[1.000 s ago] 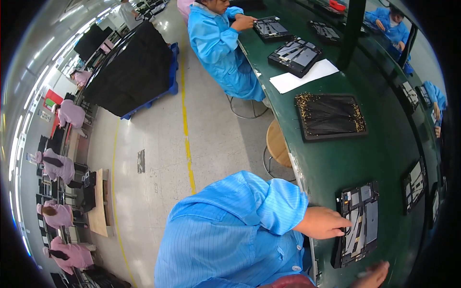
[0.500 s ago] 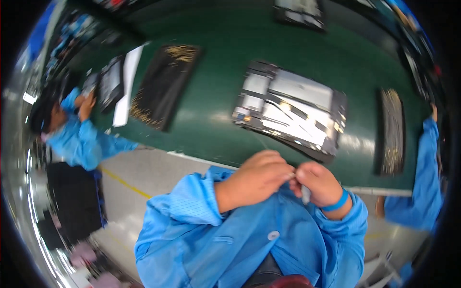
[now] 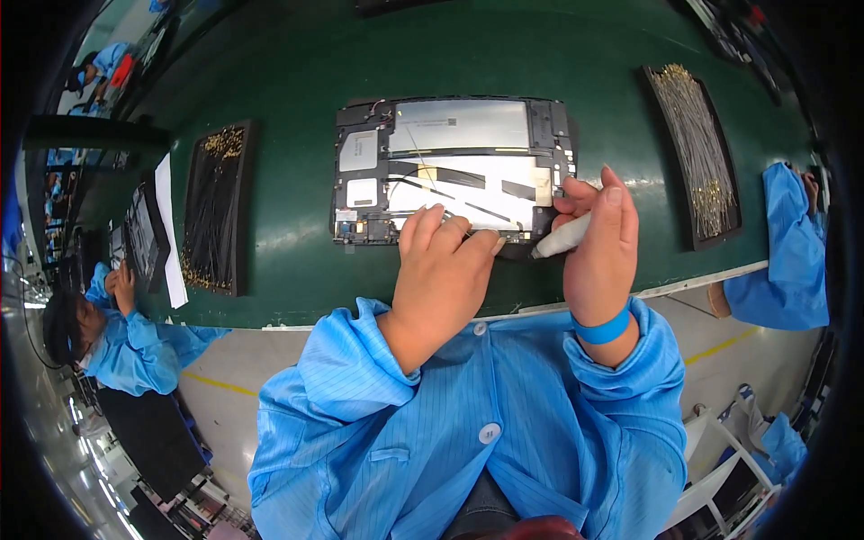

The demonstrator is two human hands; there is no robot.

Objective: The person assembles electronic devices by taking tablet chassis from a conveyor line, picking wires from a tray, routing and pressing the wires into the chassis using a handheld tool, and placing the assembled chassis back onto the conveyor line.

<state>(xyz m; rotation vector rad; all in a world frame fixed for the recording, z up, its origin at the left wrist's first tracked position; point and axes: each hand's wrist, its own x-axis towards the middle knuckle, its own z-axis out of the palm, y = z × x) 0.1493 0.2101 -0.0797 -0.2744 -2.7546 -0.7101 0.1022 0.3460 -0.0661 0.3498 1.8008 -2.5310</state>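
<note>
An opened tablet (image 3: 459,137) lies in front of me, its silver batteries, black flat cables and boards exposed. My left hand (image 3: 443,279) is at its near edge, fingers bent and pinched together over the edge. A thin cable (image 3: 410,137) rises above the tablet and seems to run down to these fingers, which hide its lower part. In my right hand (image 3: 601,243), at the tablet's near right corner, is a white, thick-bodied tool (image 3: 564,237) with a dark tip. That tip points left, close to the edge; whether it touches cannot be seen.
A black tray (image 3: 241,211) of thin dark cables with gold ends stands on the left, beside a white sheet (image 3: 168,243). Another cable tray (image 3: 697,157) is on the right. One person (image 3: 135,333) works at far left, another's blue sleeve (image 3: 783,261) shows at right. The green table (image 3: 306,279) ends before me.
My hands have moved apart and forward, from in front of my chest to the tablet's near edge. The view has turned, and the tablet now sits straighter before me.
</note>
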